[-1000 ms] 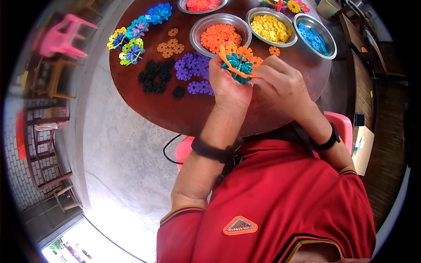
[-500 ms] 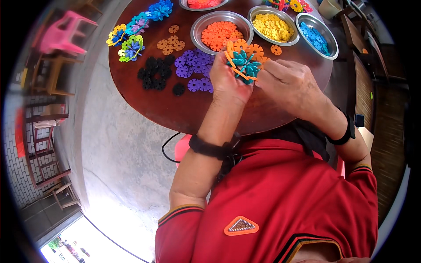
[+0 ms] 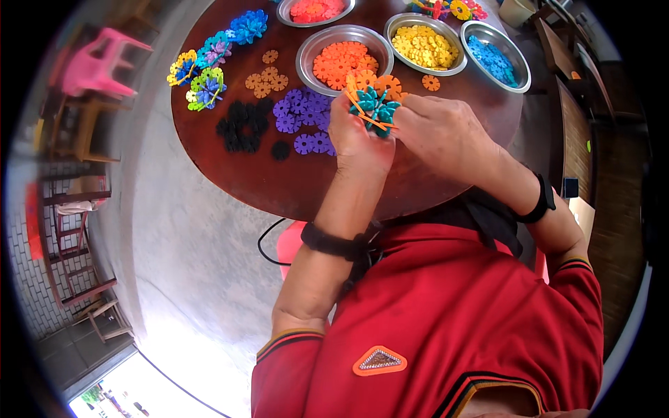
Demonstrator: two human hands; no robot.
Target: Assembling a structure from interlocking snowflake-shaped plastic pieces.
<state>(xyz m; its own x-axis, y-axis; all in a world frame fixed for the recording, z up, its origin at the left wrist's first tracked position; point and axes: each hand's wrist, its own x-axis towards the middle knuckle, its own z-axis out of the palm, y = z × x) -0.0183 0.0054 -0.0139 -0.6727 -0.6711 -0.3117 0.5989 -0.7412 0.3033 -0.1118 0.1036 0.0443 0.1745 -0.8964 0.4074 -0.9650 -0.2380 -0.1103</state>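
Observation:
Over the near part of the round table I hold up a flower built of interlocking notched plastic discs [image 3: 374, 109], teal in the middle with orange discs around it. My left hand [image 3: 354, 134] is closed around its left and lower side, fingers partly hidden behind it. At its right edge, my right hand [image 3: 446, 129] is bent with fingertips pinched at an orange disc; the fingertips are mostly covered by the hand. Just beyond the flower stands a metal bowl of orange-red discs [image 3: 304, 70]. Loose purple discs [image 3: 300, 111] lie left of my left hand.
Black discs [image 3: 242, 125] and light-orange discs [image 3: 266, 80] lie on the brown table [image 3: 279, 184]. Finished flowers [image 3: 208, 89] stand at its left edge. Bowls of yellow [image 3: 456, 66] and blue discs [image 3: 524, 85] sit at the far right. A pink stool [image 3: 104, 59] stands left.
The flower has tilted and shifted slightly left and down, with both hands still on it. The right hand has moved a little left with its fingers at the flower's edge.

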